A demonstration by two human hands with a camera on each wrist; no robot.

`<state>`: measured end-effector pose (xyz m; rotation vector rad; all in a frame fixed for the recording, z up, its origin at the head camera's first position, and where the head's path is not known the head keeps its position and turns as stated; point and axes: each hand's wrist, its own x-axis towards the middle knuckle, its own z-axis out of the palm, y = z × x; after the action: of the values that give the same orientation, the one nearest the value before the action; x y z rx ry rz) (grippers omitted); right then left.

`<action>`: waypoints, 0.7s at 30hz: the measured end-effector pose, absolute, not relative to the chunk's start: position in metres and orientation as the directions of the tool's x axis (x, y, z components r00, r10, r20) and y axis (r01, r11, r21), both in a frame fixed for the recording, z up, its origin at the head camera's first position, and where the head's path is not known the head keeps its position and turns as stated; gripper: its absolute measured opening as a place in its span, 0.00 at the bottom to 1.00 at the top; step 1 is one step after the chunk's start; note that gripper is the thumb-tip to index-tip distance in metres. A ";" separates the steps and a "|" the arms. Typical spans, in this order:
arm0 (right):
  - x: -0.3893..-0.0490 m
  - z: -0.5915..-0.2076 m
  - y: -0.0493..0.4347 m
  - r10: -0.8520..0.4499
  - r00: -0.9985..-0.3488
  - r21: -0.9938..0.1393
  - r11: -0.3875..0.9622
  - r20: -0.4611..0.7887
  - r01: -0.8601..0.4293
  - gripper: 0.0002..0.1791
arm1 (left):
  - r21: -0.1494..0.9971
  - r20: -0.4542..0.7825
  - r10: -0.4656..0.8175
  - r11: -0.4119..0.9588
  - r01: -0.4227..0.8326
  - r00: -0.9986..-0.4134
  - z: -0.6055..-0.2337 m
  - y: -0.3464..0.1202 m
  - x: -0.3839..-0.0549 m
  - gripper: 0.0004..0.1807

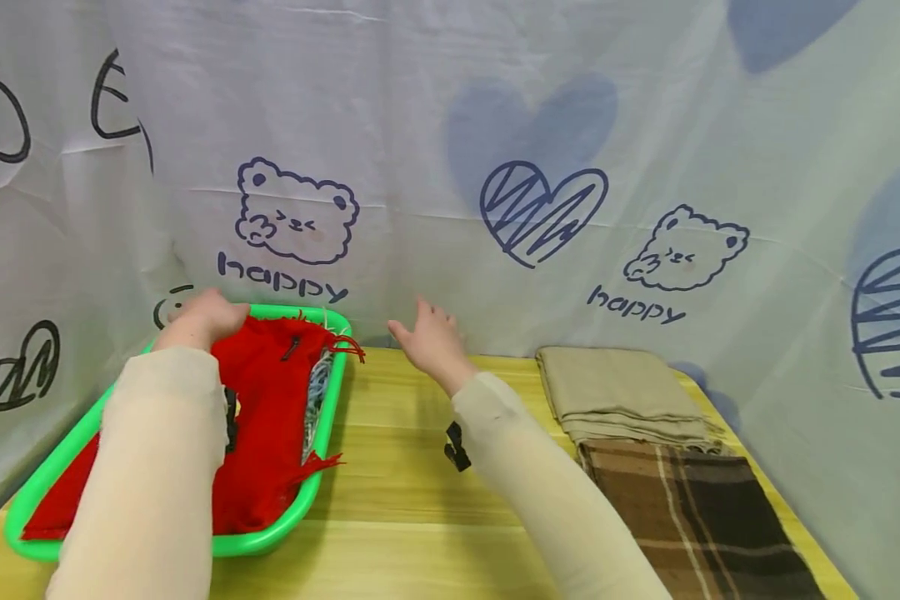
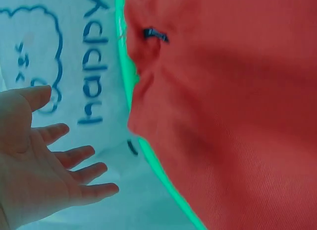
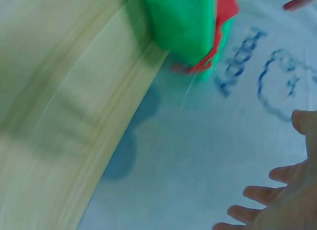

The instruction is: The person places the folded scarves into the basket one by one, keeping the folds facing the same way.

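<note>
A red fringed scarf (image 1: 266, 417) with a small dark label lies in a green plastic basket (image 1: 330, 400). Grey-blue knitted or fringed fabric (image 1: 317, 392) shows from under its right edge. My left hand (image 1: 206, 317) is over the basket's far left part; in the left wrist view the same hand (image 2: 54, 165) has its fingers spread, apart from the scarf and holding nothing. To the right of the basket, my right hand (image 1: 437, 340) is raised above the table's far edge, its fingers spread and empty, as the right wrist view also shows.
On the table's right side lies a folded beige cloth (image 1: 615, 387), with a folded brown plaid scarf (image 1: 690, 517) in front of it. A printed white curtain (image 1: 420, 167) hangs behind and at both sides of the wooden table (image 1: 390, 492).
</note>
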<state>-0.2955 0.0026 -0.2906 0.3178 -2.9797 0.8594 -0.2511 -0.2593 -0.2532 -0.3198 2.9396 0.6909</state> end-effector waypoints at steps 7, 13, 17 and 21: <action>-0.313 -0.308 0.052 -0.145 -0.981 -0.367 0.912 0.127 -0.183 0.39 | 0.499 -0.192 -0.187 0.826 -0.260 -0.963 -0.278 -0.229 -0.267 0.39; -0.324 -0.325 0.101 -0.102 -0.990 -0.295 0.947 0.099 -0.127 0.41 | 0.499 -0.252 -0.093 0.841 -0.212 -0.963 -0.302 -0.197 -0.274 0.45; -0.330 -0.340 0.131 -0.053 -0.997 -0.281 0.957 0.058 -0.068 0.42 | 0.482 -0.340 -0.062 0.845 -0.231 -0.938 -0.314 -0.178 -0.273 0.47; -0.332 -0.351 0.159 -0.017 -1.000 -0.265 0.964 0.026 -0.023 0.43 | 0.428 -0.397 -0.037 0.876 -0.221 -0.917 -0.318 -0.166 -0.269 0.45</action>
<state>-0.3319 0.1590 -0.3507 0.0318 -3.0897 0.4180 -0.2694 -0.1661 -0.3182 -0.1909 2.6655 0.6719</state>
